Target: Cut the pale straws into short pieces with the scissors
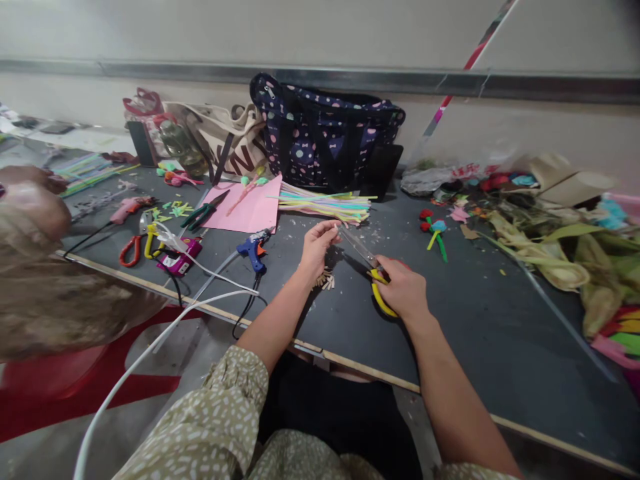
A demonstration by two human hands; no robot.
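Note:
My right hand (404,288) is wrapped round the handles of a pair of scissors (361,249), with a yellow loop showing below the fingers. The blades point up and left toward my left hand (317,247). Finger and thumb of that hand are pinched on a small pale piece (336,228) close to the blade tips; its kind is too small to make out. Under my left wrist lies a little heap of short beige strips (327,279), partly hidden by the arm. A blue glue gun (254,249) rests on the table left of my left hand.
Pipe cleaners (325,205) lie by pink paper (245,210) before a dark patterned bag (333,133). Pliers (207,210), other scissors (131,250) and a white cable (200,303) are left. Small pompom flowers (435,230) and dry husks (545,257) lie right. A co-worker's arm (35,207) is far left.

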